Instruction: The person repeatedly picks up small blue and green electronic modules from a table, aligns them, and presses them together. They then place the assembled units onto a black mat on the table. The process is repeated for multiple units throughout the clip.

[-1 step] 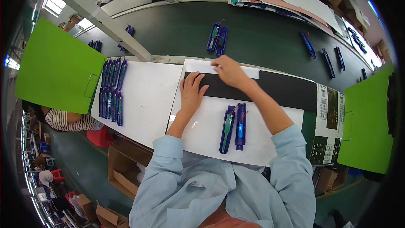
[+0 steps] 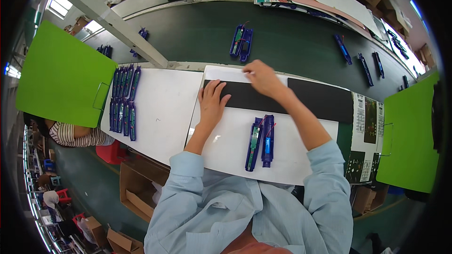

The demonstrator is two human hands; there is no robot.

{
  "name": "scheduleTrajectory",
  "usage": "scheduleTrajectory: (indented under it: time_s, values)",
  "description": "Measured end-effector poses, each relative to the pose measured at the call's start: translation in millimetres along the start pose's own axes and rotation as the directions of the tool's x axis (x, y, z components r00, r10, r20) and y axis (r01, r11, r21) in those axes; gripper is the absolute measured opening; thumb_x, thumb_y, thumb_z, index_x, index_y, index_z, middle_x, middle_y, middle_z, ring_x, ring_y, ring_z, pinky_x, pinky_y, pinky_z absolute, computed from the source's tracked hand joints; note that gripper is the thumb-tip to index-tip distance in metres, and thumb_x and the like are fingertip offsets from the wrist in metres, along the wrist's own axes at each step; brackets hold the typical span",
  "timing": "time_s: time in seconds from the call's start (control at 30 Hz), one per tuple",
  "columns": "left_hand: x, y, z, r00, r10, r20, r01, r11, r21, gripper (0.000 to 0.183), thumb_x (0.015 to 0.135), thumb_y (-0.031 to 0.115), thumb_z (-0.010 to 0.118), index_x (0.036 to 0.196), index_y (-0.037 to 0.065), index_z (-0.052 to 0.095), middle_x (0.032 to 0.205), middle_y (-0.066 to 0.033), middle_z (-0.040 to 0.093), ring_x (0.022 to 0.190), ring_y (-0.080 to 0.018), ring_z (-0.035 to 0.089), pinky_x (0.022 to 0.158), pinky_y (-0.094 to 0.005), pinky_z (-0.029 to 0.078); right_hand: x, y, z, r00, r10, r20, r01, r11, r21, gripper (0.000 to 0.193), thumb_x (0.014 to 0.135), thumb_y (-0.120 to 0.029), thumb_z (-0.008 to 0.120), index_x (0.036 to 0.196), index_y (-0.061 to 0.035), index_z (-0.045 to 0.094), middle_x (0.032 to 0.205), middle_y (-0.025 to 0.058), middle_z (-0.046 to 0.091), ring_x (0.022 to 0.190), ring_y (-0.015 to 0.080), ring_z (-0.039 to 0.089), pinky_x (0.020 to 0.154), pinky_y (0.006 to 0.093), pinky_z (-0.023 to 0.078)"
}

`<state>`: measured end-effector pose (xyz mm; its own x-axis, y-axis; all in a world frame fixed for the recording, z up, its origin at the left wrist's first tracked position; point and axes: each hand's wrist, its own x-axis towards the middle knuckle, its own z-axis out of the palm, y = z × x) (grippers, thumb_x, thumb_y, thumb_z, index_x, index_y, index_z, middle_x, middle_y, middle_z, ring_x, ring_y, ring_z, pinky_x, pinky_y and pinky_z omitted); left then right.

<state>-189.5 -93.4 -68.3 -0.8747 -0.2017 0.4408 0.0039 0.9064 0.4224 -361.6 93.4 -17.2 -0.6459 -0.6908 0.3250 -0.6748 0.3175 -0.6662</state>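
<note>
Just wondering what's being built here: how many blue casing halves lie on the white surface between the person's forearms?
2. The left casing half holds a green circuit strip; the right casing half beside it holds a bright blue insert. None there appears hidden.

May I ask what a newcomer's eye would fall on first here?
Probably the left green panel and right green panel, bright at either side. Next, perhaps, the two blue casing halves side by side on the white tabletop, and the left hand resting on the black strip.
</note>
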Motion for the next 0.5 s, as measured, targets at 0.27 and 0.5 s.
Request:
scheduleTrajectory:
  time_s: [0.27, 0.5]
  values:
    - [25.1, 53.5, 16.9, 0.987, 0.084, 0.139, -0.068, 0.991, -0.112, 0.047, 0.100, 0.028, 0.075, 0.144, 0.019, 0.064, 0.153, -0.0069, 0.057, 0.151, -0.0304, 0.046, 0.123, -0.0636, 0.024, -59.7, 40.7, -101.5, 0.928, 0.312, 0.203, -0.298, 0.950, -0.096, 0.021, 0.098, -0.014, 0.072, 0.116, -0.0047, 0.076, 0.118, 0.0169, 0.063, 0.111, 0.0355, 0.067, 0.100, 0.0418, 0.053]
    - [30.4, 84.6, 65.3, 0.953, 0.211, 0.219, -0.188, 0.975, -0.121, 0.047, 0.101, 0.041, 0.072, 0.145, 0.026, 0.068, 0.154, -0.0039, 0.057, 0.152, -0.0318, 0.044, 0.125, -0.0664, 0.022, -54.8, 52.3, -91.1, 0.820, 0.395, 0.413, -0.266, 0.903, -0.336, 0.033, 0.086, -0.024, 0.088, 0.108, -0.0046, 0.072, 0.115, 0.0179, 0.059, 0.112, 0.0369, 0.065, 0.098, 0.0439, 0.053]
